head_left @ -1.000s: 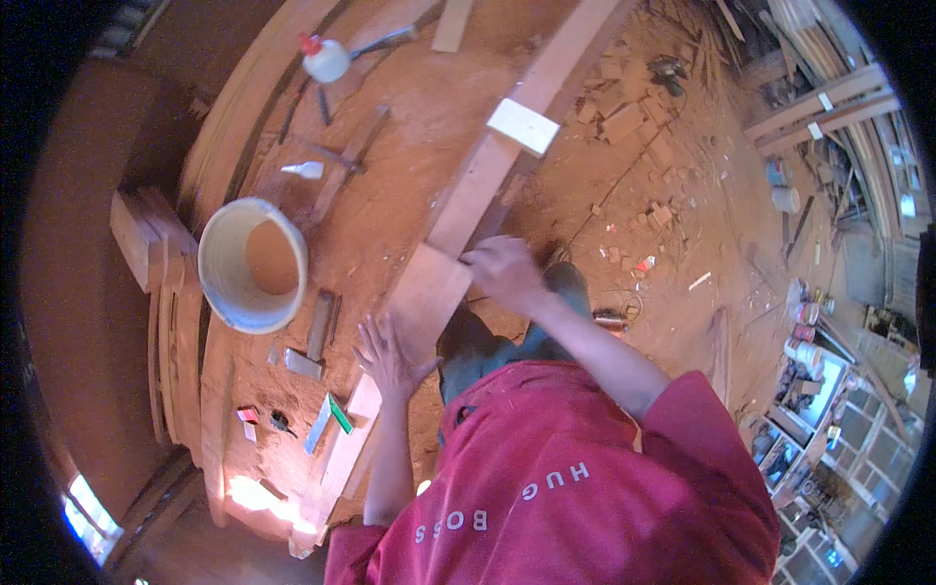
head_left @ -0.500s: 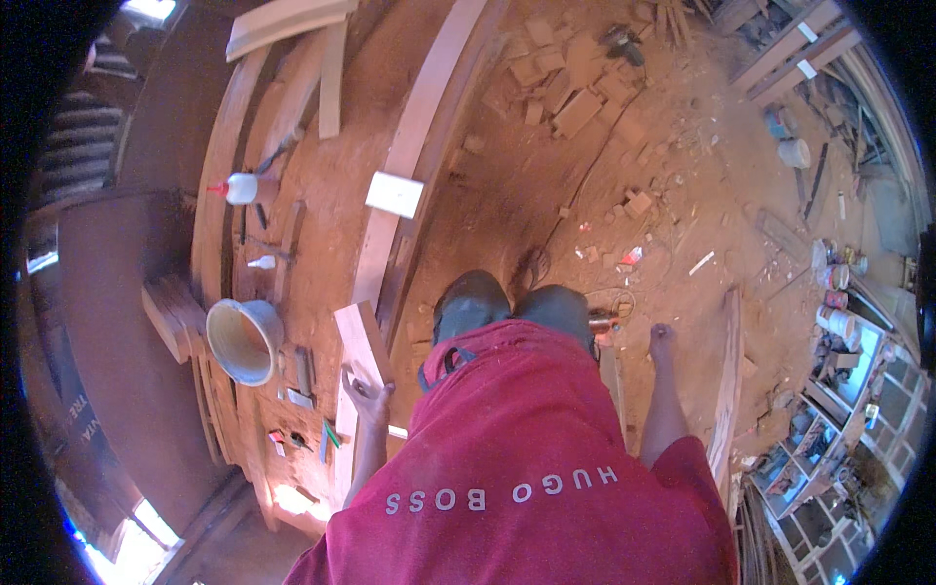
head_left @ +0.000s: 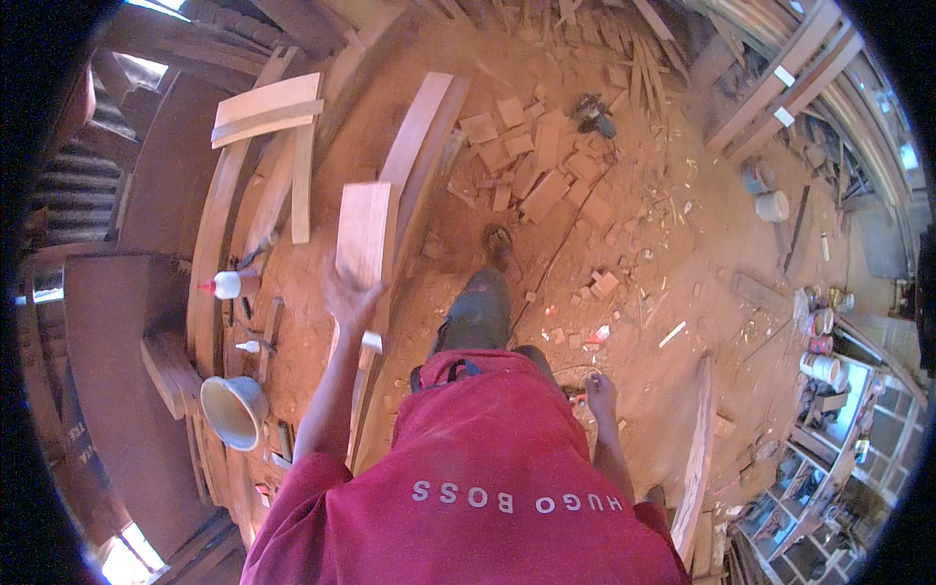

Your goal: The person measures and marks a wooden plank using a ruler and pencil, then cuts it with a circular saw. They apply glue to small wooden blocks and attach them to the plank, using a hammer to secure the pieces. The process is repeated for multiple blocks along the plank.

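My left hand (head_left: 353,300) is closed on the near end of a short wooden board (head_left: 366,229), pale on its broad face. It holds the board over a long narrow plank (head_left: 419,132) lying along the bench. A small white piece (head_left: 371,341) rests on that plank by my wrist. My right hand (head_left: 601,393) hangs low at my right side, fingers curled in, and no object shows in it. On the bench left of my left hand lie a white bottle with a red tip (head_left: 229,285) and a smaller white bottle (head_left: 250,346).
A round pale bucket (head_left: 234,413) stands at the left. Crossed boards (head_left: 268,109) lie at the far left. Ahead on the floor are scattered wood offcuts (head_left: 546,166) and a dark cable. Tins (head_left: 824,367) and shelving line the right, beside a long plank (head_left: 695,458).
I have stepped forward along the bench, one leg now out ahead. My left arm has reached forward with the board, past the white piece. My right hand remains low at my side.
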The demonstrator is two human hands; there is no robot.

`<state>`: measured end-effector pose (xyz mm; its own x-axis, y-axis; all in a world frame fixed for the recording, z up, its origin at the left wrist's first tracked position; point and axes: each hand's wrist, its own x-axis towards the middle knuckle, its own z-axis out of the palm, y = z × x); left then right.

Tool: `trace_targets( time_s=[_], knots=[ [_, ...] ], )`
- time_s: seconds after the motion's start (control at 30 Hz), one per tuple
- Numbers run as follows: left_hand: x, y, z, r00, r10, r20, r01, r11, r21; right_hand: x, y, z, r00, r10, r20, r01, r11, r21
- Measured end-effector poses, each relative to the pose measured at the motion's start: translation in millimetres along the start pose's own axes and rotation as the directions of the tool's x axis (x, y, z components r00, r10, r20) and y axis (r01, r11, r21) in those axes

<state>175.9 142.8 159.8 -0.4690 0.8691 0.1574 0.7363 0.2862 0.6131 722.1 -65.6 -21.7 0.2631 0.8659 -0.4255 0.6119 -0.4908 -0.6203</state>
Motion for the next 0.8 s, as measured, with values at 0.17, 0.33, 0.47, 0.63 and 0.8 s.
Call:
trace_targets(
  time_s=[0.17,0.33,0.47,0.63,0.8],
  knots=[
    [168,107,100,0.986,-0.107,0.124,0.092,0.988,0.127,56,14,-61,0.988,0.114,-0.100,-0.120,0.991,-0.062],
    [313,156,199,0.984,-0.095,0.151,0.051,0.962,0.269,136,-65,-113,0.959,0.280,-0.045,-0.282,0.958,-0.051],
    [355,160,242,0.967,-0.157,0.201,0.085,0.942,0.324,230,-146,-123,0.987,0.152,-0.055,-0.149,0.988,0.040],
    [352,138,249,0.935,-0.243,0.260,0.118,0.901,0.417,395,-332,-56,0.989,-0.110,0.103,0.088,0.976,0.199],
    [363,91,246,0.907,-0.302,0.292,0.293,0.953,0.077,548,-504,56,0.867,-0.462,0.188,0.341,0.823,0.454]
  ],
)
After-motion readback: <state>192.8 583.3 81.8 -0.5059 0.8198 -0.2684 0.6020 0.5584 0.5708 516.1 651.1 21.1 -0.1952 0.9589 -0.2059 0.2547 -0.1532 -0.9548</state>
